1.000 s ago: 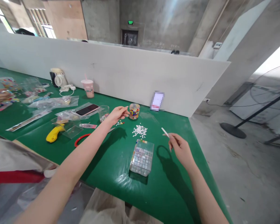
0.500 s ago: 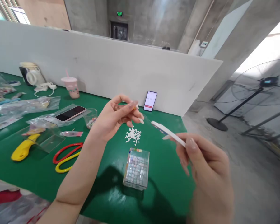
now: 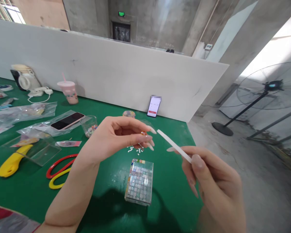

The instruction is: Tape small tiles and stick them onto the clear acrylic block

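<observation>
Step in hand: the left hand (image 3: 113,137) and the right hand (image 3: 210,179) are working face to face in mid-air; the person seems to be lining up a tiny, glossy, amber-coloured piece (image 3: 143,133) with a narrow, flat, white strip (image 3: 174,146).
Next move: the closeness of the two is calling, in my judgement, for a steady strip and a light, exact touch of the left fingertips.
Left fingers: they are closing to a narrow pinch on the amber-coloured piece, thumb below and index finger above; its exact shape is too small to tell.
Right fingers: thumb and index finger are gripping the strip near its lower end, with no gap beyond its thickness.
Strip: it is slanting up toward the left hand, its free end lying just beside the left index nail; whether they are touching, I cannot tell.
Below the hands: a clear plastic box of pale, shimmering square tiles (image 3: 139,183) is standing on the green bench (image 3: 106,191), and a scatter of tiny white chips (image 3: 139,150) is showing partly beneath the left hand.
Behind the left hand: a round, clear container (image 3: 129,114) is showing only its upper part.
</observation>
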`<state>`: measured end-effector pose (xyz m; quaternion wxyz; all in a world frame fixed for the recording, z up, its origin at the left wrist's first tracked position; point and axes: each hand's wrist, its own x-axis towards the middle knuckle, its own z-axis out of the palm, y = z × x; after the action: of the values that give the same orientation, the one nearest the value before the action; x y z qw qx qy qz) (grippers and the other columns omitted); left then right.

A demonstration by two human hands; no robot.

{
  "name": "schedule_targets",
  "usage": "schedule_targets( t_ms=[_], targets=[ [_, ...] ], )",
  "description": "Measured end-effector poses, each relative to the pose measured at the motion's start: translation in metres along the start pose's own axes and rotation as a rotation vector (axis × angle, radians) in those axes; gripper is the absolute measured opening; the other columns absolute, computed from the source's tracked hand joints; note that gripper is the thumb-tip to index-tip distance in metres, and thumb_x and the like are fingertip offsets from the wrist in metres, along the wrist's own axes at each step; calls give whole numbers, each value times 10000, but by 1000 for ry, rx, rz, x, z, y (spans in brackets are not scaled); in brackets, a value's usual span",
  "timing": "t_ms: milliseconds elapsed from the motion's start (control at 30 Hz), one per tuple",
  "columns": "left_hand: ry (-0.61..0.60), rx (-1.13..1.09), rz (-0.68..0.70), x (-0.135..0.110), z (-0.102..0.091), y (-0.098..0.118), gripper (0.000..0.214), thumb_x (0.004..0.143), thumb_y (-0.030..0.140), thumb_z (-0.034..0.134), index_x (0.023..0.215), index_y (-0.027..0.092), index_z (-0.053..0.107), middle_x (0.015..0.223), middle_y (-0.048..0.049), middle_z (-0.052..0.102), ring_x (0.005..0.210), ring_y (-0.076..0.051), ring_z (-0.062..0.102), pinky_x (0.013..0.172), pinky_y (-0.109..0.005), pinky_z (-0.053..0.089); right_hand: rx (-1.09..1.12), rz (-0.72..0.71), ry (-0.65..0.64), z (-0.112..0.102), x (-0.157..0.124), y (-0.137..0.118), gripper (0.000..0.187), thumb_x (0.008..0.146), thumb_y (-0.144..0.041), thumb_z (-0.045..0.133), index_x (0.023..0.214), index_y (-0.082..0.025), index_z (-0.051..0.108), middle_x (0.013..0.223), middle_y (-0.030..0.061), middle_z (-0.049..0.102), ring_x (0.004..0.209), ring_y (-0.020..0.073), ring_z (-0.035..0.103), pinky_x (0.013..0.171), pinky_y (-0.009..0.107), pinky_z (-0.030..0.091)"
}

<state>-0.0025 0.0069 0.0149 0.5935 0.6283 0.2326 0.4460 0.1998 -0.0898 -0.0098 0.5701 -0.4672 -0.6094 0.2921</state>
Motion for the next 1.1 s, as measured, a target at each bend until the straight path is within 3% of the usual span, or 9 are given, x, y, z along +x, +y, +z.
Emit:
schedule_targets(
  t_ms=[133, 267, 433, 733, 1100],
  targets=[
    [6, 40, 6, -8, 8, 7, 250, 694, 36, 796, 826, 248, 804, 703, 33, 782, 654, -141, 757, 600, -135, 631, 11, 17, 21, -3, -1, -1, 198, 980, -347, 547, 962, -349, 744, 506, -45, 520, 409, 93, 479, 371, 247, 300],
    [86, 125, 56, -12, 13, 10, 280, 635, 38, 834, 823, 243, 804, 696, 34, 772, 635, -130, 737, 599, -141, 629, -61, -97, -90, -10, 1, 0, 213, 976, -283, 557, 1025, -364, 748, 575, -27, 600, 539, 136, 559, 511, 285, 419],
    [-30, 212, 139, -9, 14, 5, 331, 668, 46, 828, 920, 259, 802, 784, 33, 790, 683, -108, 739, 659, -114, 615, -70, -165, -145, -13, 5, 4, 259, 991, -254, 534, 1097, -401, 719, 606, -43, 630, 636, 150, 559, 658, 322, 451],
    [-15, 363, 336, -13, 17, -2, 285, 707, 76, 818, 942, 233, 782, 789, 40, 787, 667, -85, 732, 661, -86, 591, -88, -181, -178, -16, 11, 5, 288, 994, -239, 516, 1090, -412, 724, 571, -50, 602, 602, 149, 522, 612, 313, 413],
    [-18, 446, 365, -9, 22, -3, 199, 729, 90, 801, 900, 190, 780, 762, 16, 790, 634, -86, 722, 632, -83, 580, -182, -140, -179, -19, 13, 4, 251, 978, -252, 541, 1040, -369, 753, 563, -45, 601, 578, 138, 528, 566, 285, 393]
  ],
)
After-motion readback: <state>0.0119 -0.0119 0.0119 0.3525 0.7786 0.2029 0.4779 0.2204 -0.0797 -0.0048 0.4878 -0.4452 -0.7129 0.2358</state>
